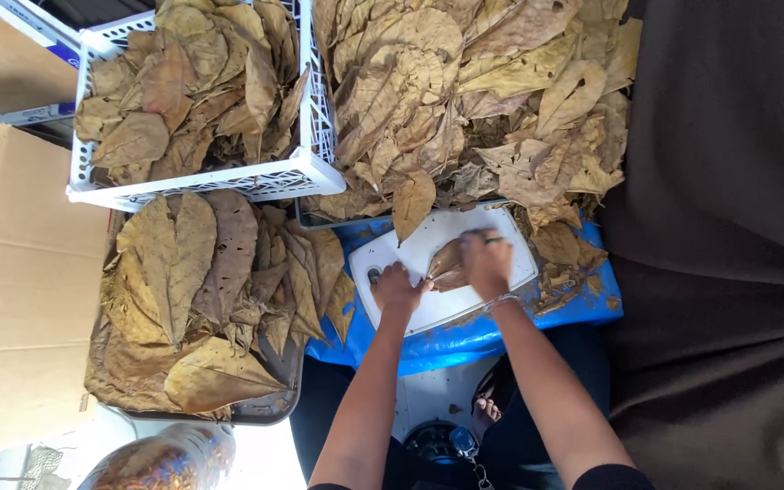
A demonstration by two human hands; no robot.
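1. Brown and brittle, a dried leaf [447, 264] is pinched between both of the person's hands over a white scale [510, 238], which sits on a crinkled blue plastic sheet [465, 340].

2. The left hand [397, 289] has its fingers curled onto the leaf's near edge, knuckles up, resting on the scale's top beside a small round knob [374, 274].

3. The right hand [486, 262] closes over the far side of the same leaf, a dark ring on one finger and a thin bracelet [501, 301] at the wrist. The two hands are close together, almost touching, with only the leaf between them.

4. Just beyond the hands, a large loose heap of dried leaves [483, 100] spills down to the scale's far edge; one leaf hangs over the scale's rim.

5. Further out to the left of the left hand, a white slotted plastic basket [220, 186] holds more leaves.

6. Nearer the person on that side, a dark tray [269, 408] carries a flatter, stacked layer of broad leaves [201, 299].

7. Leftmost of all lies a cardboard box [29, 299].

8. To the right of the right hand hangs a wide stretch of dark brown cloth [728, 254].

9. Below the forearms, crumbled leaf bits litter the blue sheet by the right wrist.
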